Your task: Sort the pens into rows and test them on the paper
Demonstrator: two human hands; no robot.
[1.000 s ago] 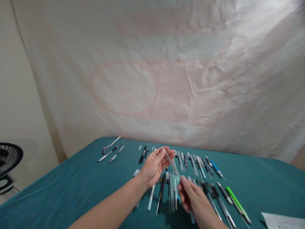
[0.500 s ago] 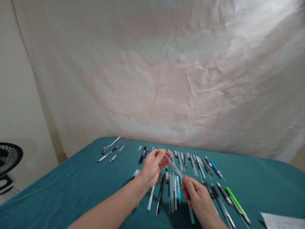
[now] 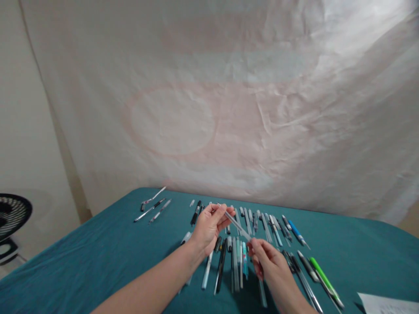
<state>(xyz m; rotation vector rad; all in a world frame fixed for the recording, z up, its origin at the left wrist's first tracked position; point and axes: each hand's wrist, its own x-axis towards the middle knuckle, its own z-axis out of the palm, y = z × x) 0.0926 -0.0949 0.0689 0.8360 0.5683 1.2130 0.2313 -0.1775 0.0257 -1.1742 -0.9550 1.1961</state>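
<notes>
A slim, pale translucent pen (image 3: pixel 238 226) slants between my two hands above the table. The fingers of my left hand (image 3: pixel 209 229) pinch its upper end, while my right hand (image 3: pixel 269 261) grips the lower end between thumb and fingers. Below them lies a front row of pens, among them a black pen (image 3: pixel 221 267), a light blue pen (image 3: pixel 245 257) and a white one (image 3: pixel 207 271). Behind my hands runs a second row with several clear and grey pens (image 3: pixel 266 227). My hands and forearms hide parts of both rows.
A green pen (image 3: pixel 322 274) and a blue pen (image 3: pixel 296 232) lie to the right on the green cloth (image 3: pixel 108 257). Some separate pens (image 3: pixel 149 210) rest at the back left. White paper (image 3: pixel 386 303) is at the front right; a black fan (image 3: pixel 15 216) stands left.
My right hand's fingers have shifted slightly on the pen's lower end. The left hand has hardly moved and keeps its pinch.
</notes>
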